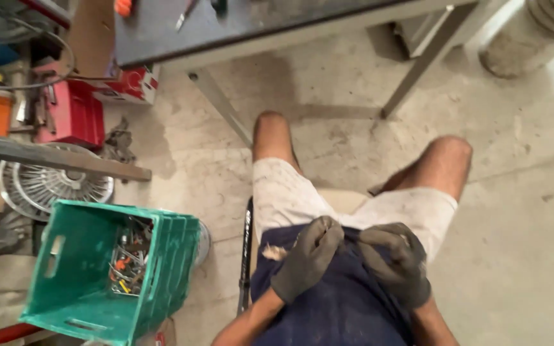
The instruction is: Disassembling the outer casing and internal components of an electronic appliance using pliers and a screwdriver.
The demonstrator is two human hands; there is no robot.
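I am gripping the hem of my navy shirt [341, 307] with both gloved hands, left hand [308, 257] and right hand [395, 263], fingers curled tight on the cloth, above my lap; a green crate [91, 269] sits on the floor beside me.

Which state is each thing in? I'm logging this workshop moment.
left hand: gloved, closed on the dark shirt hem
right hand: gloved, closed on the hem
dark shirt: bunched at the hem
green crate: tilted, open, metal parts inside

Dim, warm indoor light, brightest top right. Workbench [238, 25] casts soft shadow on concrete floor [520, 211]. Slight motion blur; edges bend.
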